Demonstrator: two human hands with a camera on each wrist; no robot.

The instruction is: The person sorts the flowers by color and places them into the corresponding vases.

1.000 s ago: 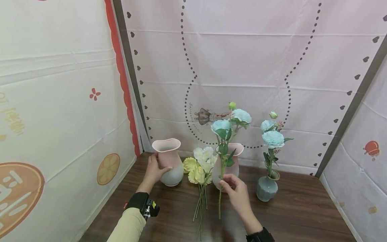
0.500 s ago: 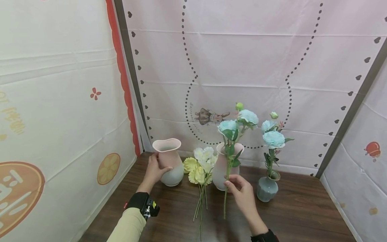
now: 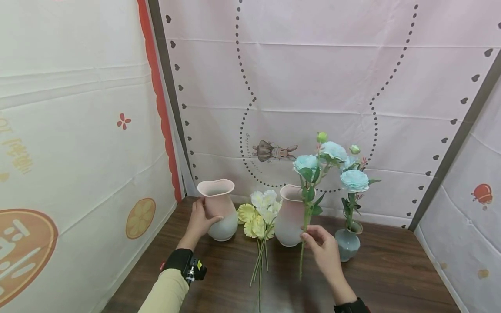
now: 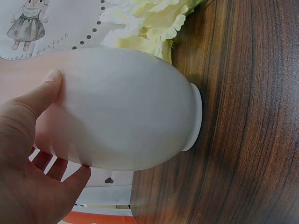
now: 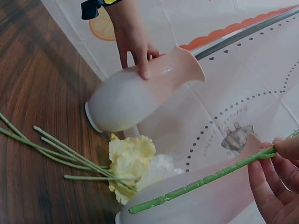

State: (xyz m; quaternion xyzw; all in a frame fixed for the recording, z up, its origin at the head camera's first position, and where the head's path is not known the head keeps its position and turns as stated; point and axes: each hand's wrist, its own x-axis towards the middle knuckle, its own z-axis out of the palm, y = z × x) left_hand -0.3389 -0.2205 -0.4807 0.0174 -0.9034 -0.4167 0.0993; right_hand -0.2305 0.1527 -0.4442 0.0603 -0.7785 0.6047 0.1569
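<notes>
My left hand (image 3: 198,222) holds a pink-to-white vase (image 3: 224,217) with a wavy rim, standing on the table at left. In the left wrist view, the thumb lies on one side of that vase (image 4: 126,107) and the fingers on the other. Between thumb and fingers, my right hand (image 3: 324,250) pinches the green stem of an upright artificial flower (image 3: 307,165) with pale blue blooms. Its bare lower stem (image 5: 187,188) points down in the right wrist view. Just behind it stands a second pink-to-white vase (image 3: 287,219), partly covered by the leaves.
Yellow and white artificial flowers (image 3: 256,226) lie between the two pink vases, long stems toward the front. To the right, a small blue-grey vase (image 3: 348,245) holds another blue flower (image 3: 354,180). Printed cloth walls (image 3: 313,78) enclose the wooden table (image 3: 391,269).
My right hand has moved to the right with the blue flower, whose blooms now overlap those in the small vase. The left hand and its vase have stayed in place.
</notes>
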